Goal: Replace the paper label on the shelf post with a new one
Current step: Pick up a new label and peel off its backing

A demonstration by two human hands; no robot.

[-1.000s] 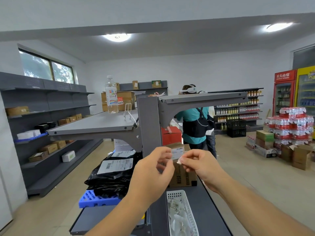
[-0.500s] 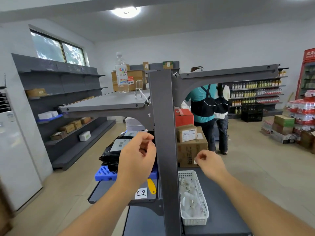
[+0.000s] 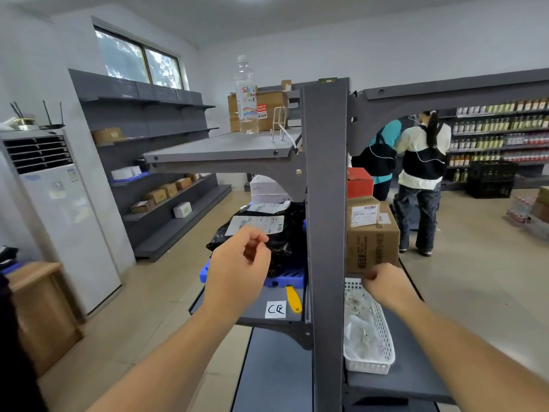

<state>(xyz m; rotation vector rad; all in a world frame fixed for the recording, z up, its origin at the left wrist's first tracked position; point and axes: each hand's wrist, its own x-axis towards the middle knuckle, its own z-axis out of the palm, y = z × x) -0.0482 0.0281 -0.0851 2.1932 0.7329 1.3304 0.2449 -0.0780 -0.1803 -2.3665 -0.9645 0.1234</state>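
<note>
The grey shelf post stands upright in the middle of the view, and I see no paper label on its front face. My left hand hovers left of the post over the lower shelf, fingers curled toward the thumb; whether it holds anything is hidden. My right hand is a closed fist right of the post, just above the white basket of crumpled paper scraps. A white paper marked "CE" lies on the shelf beside a yellow scraper.
A black parcel on a blue crate and a cardboard box sit behind the hands. A water bottle stands on the upper shelf. Two people stand in the aisle at the right. An air conditioner is at the left.
The hands, which held a small label together in front of the post, have parted to either side of it. The label is no longer visible. The view has tilted downward.
</note>
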